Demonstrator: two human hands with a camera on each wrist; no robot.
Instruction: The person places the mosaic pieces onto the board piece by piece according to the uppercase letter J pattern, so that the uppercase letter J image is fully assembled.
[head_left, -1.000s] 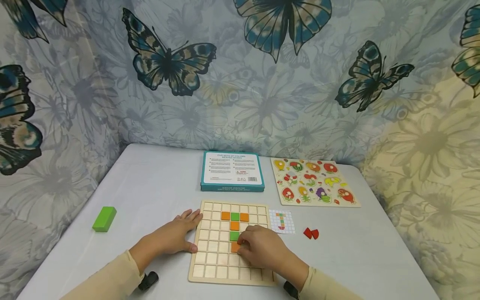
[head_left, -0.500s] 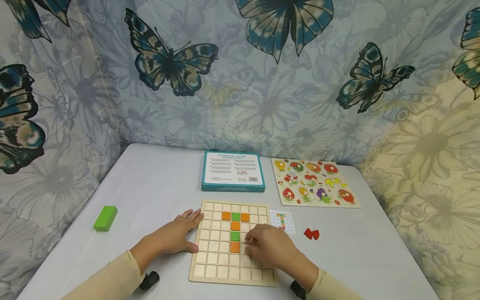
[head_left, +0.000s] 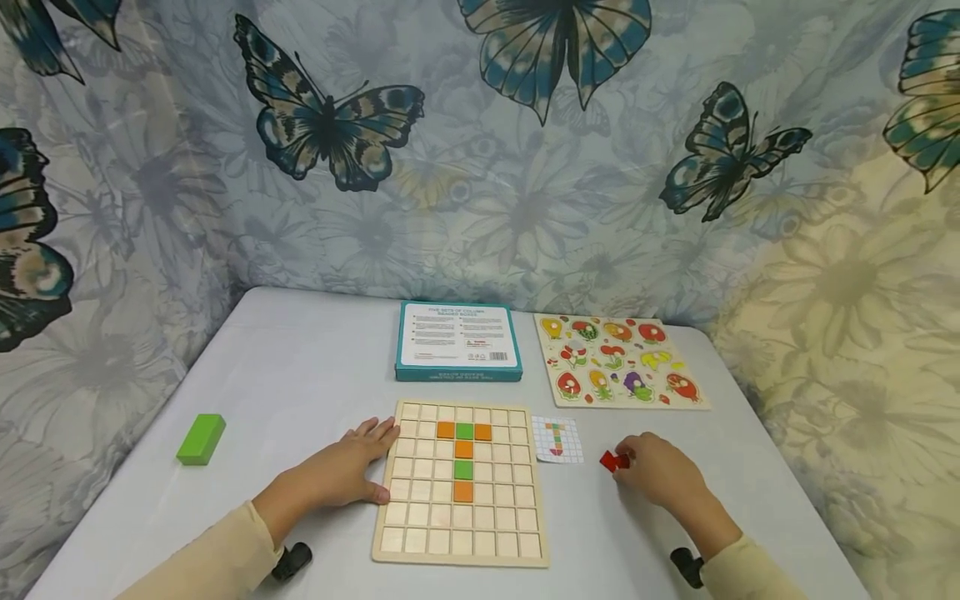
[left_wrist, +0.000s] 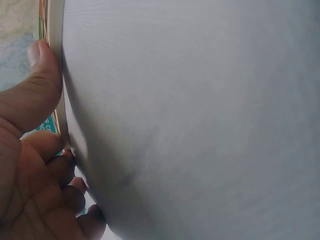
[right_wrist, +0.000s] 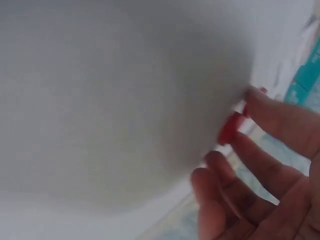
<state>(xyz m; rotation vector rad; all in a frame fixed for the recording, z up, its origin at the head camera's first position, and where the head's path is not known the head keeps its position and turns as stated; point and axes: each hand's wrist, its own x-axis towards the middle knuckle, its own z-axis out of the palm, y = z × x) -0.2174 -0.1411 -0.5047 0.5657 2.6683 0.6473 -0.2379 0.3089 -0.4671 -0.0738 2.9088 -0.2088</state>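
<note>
My left hand (head_left: 341,467) rests along the left edge of a wooden grid board (head_left: 415,517), thumb and fingertips touching its rim with the fingers fairly straight. Orange and green square tiles lie in the board's cells in a T shape; an orange tile (head_left: 463,492) is the lowest one. Right of the board, my right hand (head_left: 660,473) is down at two red quarter-circle pieces (head_left: 606,460). In the right wrist view, thumb and forefinger pinch one red piece (right_wrist: 230,128), and the other shows partly behind the thumb.
A small pattern card (head_left: 567,442) lies against the board's right side. Behind stand a teal-edged box (head_left: 459,337) and a fruit puzzle board (head_left: 592,392). A green block (head_left: 201,439) sits at far left. Butterfly-printed cloth walls the table's back.
My right hand has left the lowest orange tile on the board and moved right to the red pieces, taking hold of one. The left hand stays at the board's edge.
</note>
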